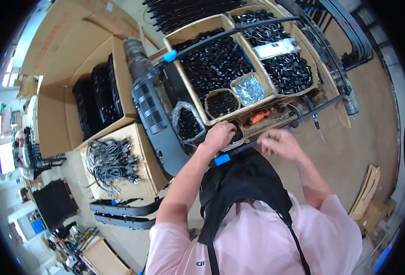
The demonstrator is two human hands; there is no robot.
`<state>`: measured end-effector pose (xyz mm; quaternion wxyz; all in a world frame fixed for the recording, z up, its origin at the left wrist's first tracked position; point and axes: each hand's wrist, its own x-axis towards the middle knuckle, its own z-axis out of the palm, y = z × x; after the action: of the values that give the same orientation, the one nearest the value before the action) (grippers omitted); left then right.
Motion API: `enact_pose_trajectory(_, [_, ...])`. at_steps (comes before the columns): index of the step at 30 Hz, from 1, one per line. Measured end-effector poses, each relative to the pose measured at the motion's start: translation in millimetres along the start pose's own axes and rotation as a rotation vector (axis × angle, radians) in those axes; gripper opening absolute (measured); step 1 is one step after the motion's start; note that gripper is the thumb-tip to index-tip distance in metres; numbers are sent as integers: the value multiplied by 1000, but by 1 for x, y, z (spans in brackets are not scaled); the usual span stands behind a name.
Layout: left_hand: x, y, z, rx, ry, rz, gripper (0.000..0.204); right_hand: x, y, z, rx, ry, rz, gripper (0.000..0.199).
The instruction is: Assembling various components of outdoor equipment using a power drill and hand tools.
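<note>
Small black parts fill a little tub at the near edge of the workbench, and the left hand is over its left side, fingers curled down at the contents; whether they grasp a piece, I cannot tell. Clock directions here are taken from that tub. At 3 o'clock, the right hand hangs apart from it with fingers folded in, slightly blurred; whether anything is inside that grip cannot be told either.

At 11 o'clock, a rounded tub contains tiny dark pieces, and between 12 and 1 a squarish tub is heaped with silver screws. Both sit inside a large bin, whose remaining space holds many black round caps. Toward 1 o'clock, an adjoining bin contains black knobs with metal studs; a flat white-and-silver case lies on them.

An orange-bodied tool rests at 2 o'clock. Between 9 and 10, a clear plastic bag is open around more black parts; farther out that way, past a black louvred panel, an open cardboard box contains black moulded pieces. Between 8 and 9, bundled grey cables lie atop a carton.
</note>
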<state>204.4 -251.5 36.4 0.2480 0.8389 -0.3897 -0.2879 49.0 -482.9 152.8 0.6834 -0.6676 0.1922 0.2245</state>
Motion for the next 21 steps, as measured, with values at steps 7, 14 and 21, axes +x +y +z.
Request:
enact_pose_trajectory(7, [67, -52, 67, 315, -633, 217, 61, -44, 96, 1, 145, 105, 273, 27])
enact_pose_trajectory(14, [69, -70, 67, 258, -687, 297, 62, 28, 197, -3, 373, 401, 419, 29])
enact_pose_trajectory(21, [65, -68, 82, 361, -658, 154, 34, 168, 222, -13, 343, 668, 319, 30])
